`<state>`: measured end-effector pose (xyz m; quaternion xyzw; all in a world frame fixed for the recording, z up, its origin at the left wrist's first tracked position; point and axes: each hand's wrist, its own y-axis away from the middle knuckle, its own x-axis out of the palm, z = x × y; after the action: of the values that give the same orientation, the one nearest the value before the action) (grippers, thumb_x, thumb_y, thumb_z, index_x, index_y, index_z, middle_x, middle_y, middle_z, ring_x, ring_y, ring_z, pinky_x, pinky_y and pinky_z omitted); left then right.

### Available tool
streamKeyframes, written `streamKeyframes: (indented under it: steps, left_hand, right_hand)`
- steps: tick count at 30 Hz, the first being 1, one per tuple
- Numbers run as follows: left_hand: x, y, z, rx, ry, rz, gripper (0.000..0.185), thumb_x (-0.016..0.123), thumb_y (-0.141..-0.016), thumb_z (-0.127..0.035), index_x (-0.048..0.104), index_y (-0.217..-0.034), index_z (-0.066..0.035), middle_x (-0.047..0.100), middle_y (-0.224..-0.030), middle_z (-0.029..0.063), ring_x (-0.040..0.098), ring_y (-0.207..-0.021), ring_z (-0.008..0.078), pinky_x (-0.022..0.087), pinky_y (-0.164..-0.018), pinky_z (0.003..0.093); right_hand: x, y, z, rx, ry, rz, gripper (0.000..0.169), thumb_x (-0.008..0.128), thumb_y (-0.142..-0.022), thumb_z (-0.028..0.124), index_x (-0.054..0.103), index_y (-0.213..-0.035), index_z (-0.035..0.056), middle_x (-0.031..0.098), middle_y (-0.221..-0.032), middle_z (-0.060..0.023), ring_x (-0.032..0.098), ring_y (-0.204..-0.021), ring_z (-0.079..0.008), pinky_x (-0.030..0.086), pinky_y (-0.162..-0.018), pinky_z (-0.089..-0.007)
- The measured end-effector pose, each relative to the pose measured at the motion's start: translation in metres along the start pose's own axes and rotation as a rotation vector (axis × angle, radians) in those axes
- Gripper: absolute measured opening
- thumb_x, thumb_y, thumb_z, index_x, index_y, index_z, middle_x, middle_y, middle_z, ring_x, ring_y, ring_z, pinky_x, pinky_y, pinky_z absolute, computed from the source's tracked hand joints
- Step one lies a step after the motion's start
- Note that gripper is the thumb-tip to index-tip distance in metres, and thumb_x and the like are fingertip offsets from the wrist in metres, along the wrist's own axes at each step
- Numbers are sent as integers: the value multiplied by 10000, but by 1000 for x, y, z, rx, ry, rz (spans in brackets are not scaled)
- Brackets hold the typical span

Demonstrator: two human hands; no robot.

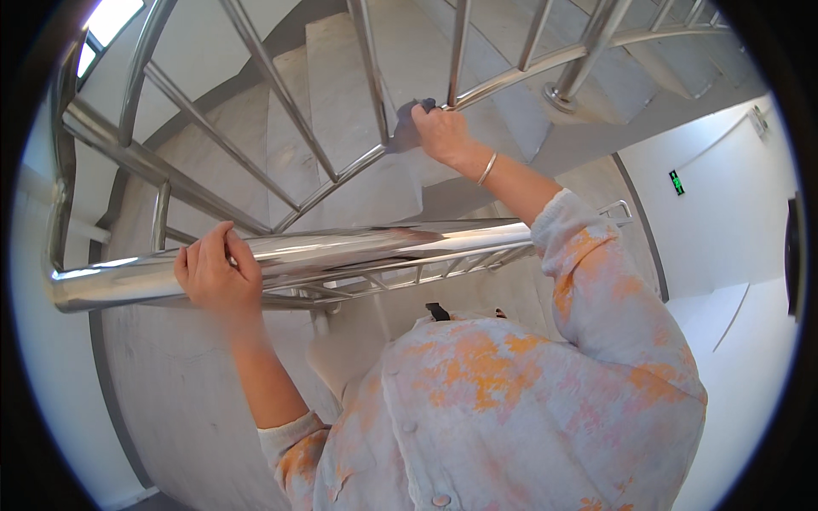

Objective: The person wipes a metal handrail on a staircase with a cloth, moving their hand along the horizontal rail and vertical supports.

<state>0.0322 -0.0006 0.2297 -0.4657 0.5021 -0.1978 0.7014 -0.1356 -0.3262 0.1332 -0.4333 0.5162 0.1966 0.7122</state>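
My left hand (220, 265) is closed over the thick stainless steel handrail (358, 252), near its left end. Beyond the handrail my right hand (444, 134) reaches out and grips a dark grey cloth (407, 128). The cloth lies against the thin lower rail (332, 185) of the stair railing, close to where an upright metal baluster (367, 64) meets it. Part of the cloth is hidden behind my fingers. A bangle (487, 168) circles my right wrist.
Grey concrete steps (358, 70) rise behind the balusters. A steel newel post (588, 57) stands at the upper right. Another railing (409, 278) runs below the handrail. A green lit exit sign (677, 183) hangs on the white wall at right, and a window (112, 25) is at the upper left.
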Motion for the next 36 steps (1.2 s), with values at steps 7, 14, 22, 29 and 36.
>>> streamKeyframes:
  steps: [7, 14, 22, 29, 36]
  left_hand:
    - [5, 0, 3, -10, -7, -34, 107, 581, -815, -114, 683, -842, -132, 583, -625, -31, 568, -641, 160, 412, -868, 338]
    - [6, -2, 2, -12, -16, -34, 116, 571, -806, -111, 684, -821, -128, 577, -612, -32, 563, -632, 159, 409, -871, 336]
    - [7, -1, 4, -20, -13, -2, 91, 594, -753, -93, 663, -796, -133, 612, -666, -31, 587, -661, 168, 397, -853, 348]
    - [7, -2, 4, -23, 2, 12, 94, 574, -774, -104, 666, -792, -114, 631, -684, -11, 587, -659, 175, 382, -883, 345]
    - [6, -1, 6, -28, 7, 50, 115, 550, -777, -107, 662, -798, -95, 649, -710, 19, 620, -702, 195, 369, -910, 347]
  right_hand:
    - [16, 3, 56, -267, 64, 140, 57, 565, -808, 101, 562, -855, 68, 643, -703, -127, 667, -674, -302, 506, -529, -396]
    - [57, -28, 73, -295, 213, 265, 88, 636, -777, 129, 655, -856, 95, 689, -783, -77, 693, -758, -230, 524, -542, -356]
    - [98, -24, 134, -618, 160, 263, 161, 617, -756, 152, 703, -874, 83, 679, -740, -54, 679, -727, -226, 513, -530, -375]
    - [131, -38, 171, -728, 305, 183, 262, 591, -809, 173, 699, -980, 6, 602, -1048, -244, 638, -810, -304, 496, -478, -430]
    - [172, -52, 218, -1016, 210, 468, 205, 632, -784, 160, 709, -910, 18, 624, -982, -168, 643, -872, -306, 511, -444, -420]
